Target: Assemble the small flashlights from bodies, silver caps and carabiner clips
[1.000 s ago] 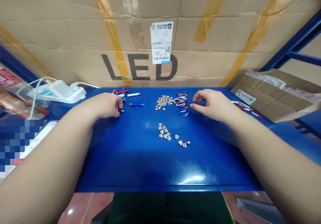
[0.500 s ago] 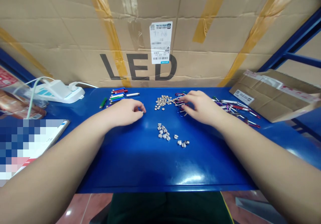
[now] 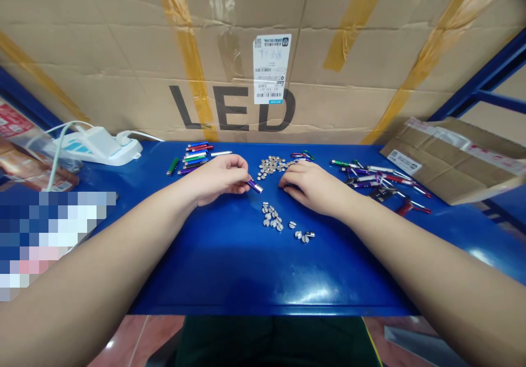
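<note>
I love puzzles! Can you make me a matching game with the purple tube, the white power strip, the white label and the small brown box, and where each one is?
Things:
1. purple tube
2. white power strip
3. white label
4. small brown box

Places:
A. stuck on the big LED carton
B. at the right end of the blue table
C. at the table's far left corner
D. pinched in the left hand

Pairs: 1-D, 2-C, 3-A, 4-B.

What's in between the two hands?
Head view: the tip of the purple tube that the left hand holds pokes into the gap toward the right hand; below it, bare blue table.
</note>
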Action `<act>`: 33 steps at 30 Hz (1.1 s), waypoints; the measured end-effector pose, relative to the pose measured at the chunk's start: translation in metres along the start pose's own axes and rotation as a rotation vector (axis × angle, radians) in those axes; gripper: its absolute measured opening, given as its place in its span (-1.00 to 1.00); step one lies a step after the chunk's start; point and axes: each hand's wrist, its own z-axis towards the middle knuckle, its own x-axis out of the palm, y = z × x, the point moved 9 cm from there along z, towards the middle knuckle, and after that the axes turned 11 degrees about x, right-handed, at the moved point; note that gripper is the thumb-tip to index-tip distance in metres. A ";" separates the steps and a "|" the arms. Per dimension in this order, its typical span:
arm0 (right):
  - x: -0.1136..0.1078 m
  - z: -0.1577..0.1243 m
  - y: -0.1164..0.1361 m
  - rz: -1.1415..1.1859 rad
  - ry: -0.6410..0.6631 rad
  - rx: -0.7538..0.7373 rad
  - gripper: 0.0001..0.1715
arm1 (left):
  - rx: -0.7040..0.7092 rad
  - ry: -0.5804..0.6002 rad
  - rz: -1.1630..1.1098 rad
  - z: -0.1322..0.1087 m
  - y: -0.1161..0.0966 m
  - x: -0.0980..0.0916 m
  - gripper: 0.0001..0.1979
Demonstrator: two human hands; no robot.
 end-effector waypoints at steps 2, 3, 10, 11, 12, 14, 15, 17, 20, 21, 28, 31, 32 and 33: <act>-0.002 0.000 0.000 0.021 0.008 0.008 -0.80 | -0.009 -0.005 -0.103 -0.001 0.000 0.005 -0.82; -0.002 0.000 0.000 0.023 0.014 0.009 -0.80 | -0.004 -0.001 -0.124 -0.001 0.000 0.007 -0.80; 0.002 -0.001 0.000 0.056 0.089 0.005 -0.91 | -0.018 0.060 -0.175 -0.003 0.009 0.022 -0.69; 0.000 -0.002 0.001 0.077 0.077 -0.002 -0.91 | -0.010 0.066 -0.177 -0.003 0.010 0.023 -0.66; -0.003 -0.003 0.002 0.110 0.050 -0.014 -0.91 | 0.009 0.073 -0.170 -0.002 0.010 0.023 -0.63; -0.016 -0.005 0.003 0.223 -0.066 -0.031 -0.90 | 0.064 0.088 -0.140 0.000 0.008 0.024 -0.59; -0.025 -0.007 0.003 0.302 -0.150 -0.029 -0.89 | 0.093 0.098 -0.128 0.001 0.006 0.025 -0.59; -0.039 -0.011 -0.002 0.480 -0.312 -0.003 -0.89 | 0.150 0.126 -0.120 0.001 0.003 0.027 -0.61; -0.044 -0.015 -0.007 0.675 -0.415 0.050 -0.93 | 0.225 0.177 -0.126 0.000 -0.003 0.032 -0.62; -0.043 -0.015 -0.008 0.724 -0.414 0.069 -0.94 | 0.246 0.191 -0.126 -0.001 -0.004 0.034 -0.62; -0.027 -0.010 -0.018 1.103 -0.290 0.211 -0.83 | 0.341 0.193 -0.204 -0.002 -0.009 0.041 -0.62; -0.017 -0.006 -0.020 1.298 -0.200 0.255 -0.70 | 0.345 0.135 -0.279 -0.003 -0.010 0.042 -0.60; -0.013 -0.005 -0.021 1.347 -0.179 0.271 -0.67 | 0.346 0.123 -0.294 -0.004 -0.011 0.043 -0.60; -0.012 -0.004 -0.022 1.380 -0.176 0.285 -0.65 | 0.349 0.118 -0.297 -0.004 -0.012 0.044 -0.60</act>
